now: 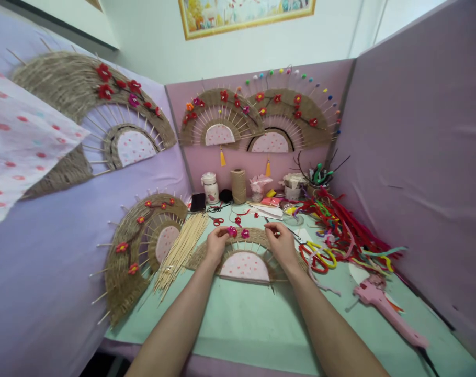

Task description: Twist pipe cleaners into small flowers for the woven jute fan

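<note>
A half-round woven twine fan (246, 259) with a pink dotted centre lies flat on the green table (238, 324) in front of me. My left hand (216, 243) rests on its left upper rim, fingers pinched on a small magenta flower (232, 231). A second small flower (245, 233) sits on the rim just to the right. My right hand (281, 242) is on the fan's right upper rim, fingers curled together; what they hold is too small to make out.
A bundle of bamboo sticks (181, 251) lies left of the fan. Another finished fan (139, 251) leans at the left wall. Pipe cleaners (340, 230), scissors (318, 256) and a pink glue gun (383, 306) lie at right. A twine spool (238, 186) and jars stand at the back.
</note>
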Motion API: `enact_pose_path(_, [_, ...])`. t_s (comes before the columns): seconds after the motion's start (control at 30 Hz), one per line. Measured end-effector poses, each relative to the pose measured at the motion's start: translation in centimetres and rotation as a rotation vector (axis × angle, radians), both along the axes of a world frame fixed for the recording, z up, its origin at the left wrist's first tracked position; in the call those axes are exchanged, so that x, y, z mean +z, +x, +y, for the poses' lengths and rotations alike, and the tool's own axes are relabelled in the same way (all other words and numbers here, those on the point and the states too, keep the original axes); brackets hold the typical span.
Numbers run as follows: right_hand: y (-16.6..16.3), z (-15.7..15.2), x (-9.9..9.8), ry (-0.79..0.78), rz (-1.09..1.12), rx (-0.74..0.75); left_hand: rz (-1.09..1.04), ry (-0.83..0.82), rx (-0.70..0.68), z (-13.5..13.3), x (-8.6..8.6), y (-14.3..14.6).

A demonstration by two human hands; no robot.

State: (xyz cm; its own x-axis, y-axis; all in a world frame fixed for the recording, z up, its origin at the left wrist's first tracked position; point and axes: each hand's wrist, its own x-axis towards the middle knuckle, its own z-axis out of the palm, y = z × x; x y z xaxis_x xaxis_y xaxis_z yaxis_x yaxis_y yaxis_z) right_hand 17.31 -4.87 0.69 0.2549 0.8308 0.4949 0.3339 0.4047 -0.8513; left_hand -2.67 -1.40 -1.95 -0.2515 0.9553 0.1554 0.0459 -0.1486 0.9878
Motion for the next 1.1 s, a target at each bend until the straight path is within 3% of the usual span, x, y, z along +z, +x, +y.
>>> enact_pose_path(0.3, [1.3,-0.8,1.9,-0.108,0.144,0.063,0.268,-0.132,-0.041,1.5,2.1,-1.5])
enact_pose_path(0.53, [1.5,-1.5,2.6,-0.157,0.172,0.135,0.440,-0.199,-0.133,2.3,1.9,-2.4])
enact_pose_path(0.67, [1.5,-1.6,2.6,-0.191,0.194,0.174,0.652,-0.165,-0.162,2.8,1.6,-3.1])
enact_pose_path(0.8, [1.4,-1.6,2.6,-0.226,0.225,0.194,0.857,-0.020,-0.191,3.3,1.0,-3.5])
enact_pose_path(0.93, [1.3,-1.5,2.4,-0.223,0.234,0.203,0.877,0.079,-0.081,3.1,1.3,-4.2])
enact_pose_path(1.1, [1.6,-1.4,2.9,-0.220,0.270,0.142,0.646,0.142,0.172,0.9,4.1,-3.4])
